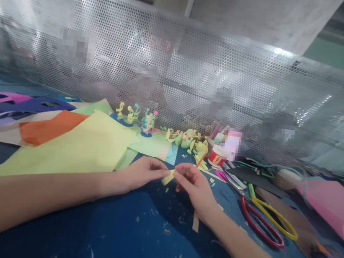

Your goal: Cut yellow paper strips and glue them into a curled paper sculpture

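Note:
Between my two hands is a small pale yellow piece of paper (168,178), held up over the blue table. My left hand (140,175) pinches its left side between thumb and fingertips. On the other side, my right hand (195,188) has its thumb and forefinger closed on the paper's upper right corner. Paper scraps lie around both hands, among them a tan strip (195,222) under my right wrist. Just beyond the right hand an orange strip (201,160) sticks up. Scissors (263,221) with one red and one yellow handle lie to its right.
Large yellow paper (71,149) and orange paper (53,128) spread at the left. Small paper figures (134,115) stand at the back, beside yellow-green paper pieces (188,137). A red and white tub (217,155) stands behind my right hand. A perforated metal screen (178,79) closes the far side.

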The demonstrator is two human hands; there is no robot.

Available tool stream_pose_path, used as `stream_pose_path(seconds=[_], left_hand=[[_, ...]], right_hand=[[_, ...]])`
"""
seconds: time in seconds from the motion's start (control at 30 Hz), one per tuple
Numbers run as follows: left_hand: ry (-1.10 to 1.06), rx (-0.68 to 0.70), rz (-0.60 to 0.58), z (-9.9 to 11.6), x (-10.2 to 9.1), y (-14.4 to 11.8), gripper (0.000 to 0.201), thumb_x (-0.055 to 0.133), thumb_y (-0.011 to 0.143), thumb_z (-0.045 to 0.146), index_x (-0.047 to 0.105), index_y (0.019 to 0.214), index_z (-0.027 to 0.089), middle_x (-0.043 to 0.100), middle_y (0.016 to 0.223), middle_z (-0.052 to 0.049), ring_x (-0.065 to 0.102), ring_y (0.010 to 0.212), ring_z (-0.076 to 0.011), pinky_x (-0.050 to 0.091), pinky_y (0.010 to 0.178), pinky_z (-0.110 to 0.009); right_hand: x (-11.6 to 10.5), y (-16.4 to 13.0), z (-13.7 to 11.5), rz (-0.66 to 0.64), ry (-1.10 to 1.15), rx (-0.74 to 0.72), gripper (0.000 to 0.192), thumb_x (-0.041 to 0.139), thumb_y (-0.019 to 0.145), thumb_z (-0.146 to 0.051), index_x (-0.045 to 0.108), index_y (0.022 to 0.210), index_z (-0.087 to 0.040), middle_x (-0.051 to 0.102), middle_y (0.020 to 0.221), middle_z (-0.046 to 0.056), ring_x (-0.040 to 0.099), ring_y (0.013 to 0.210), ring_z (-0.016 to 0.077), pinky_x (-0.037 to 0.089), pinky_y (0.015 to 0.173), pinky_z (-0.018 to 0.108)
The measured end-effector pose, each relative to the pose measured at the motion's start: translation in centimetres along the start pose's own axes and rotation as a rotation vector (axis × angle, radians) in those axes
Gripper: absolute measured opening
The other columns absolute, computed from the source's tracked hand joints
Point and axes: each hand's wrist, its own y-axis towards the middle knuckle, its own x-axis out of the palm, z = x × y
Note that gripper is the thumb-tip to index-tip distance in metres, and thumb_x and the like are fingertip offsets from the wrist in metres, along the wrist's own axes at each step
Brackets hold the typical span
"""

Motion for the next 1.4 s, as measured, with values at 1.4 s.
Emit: stream_pose_path(seconds=[1.4], left_hand=[[0.046, 0.004, -0.029, 0.4, -0.04, 0.03, 0.031, 0.052, 0.074, 0.045, 0.064, 0.078, 0.016, 0.061, 0.073, 0.0, 0.052, 0.069, -0.0136, 0.039, 0.065, -0.022]], right_hand=[[0.11, -0.01, -0.09, -0.021, 0.021, 0.027, 0.021, 0.06, 0.074, -0.036, 0.055, 0.086, -0.02, 0.053, 0.073, -0.001, 0.047, 0.055, 0.008, 0.044, 0.051, 0.021]])
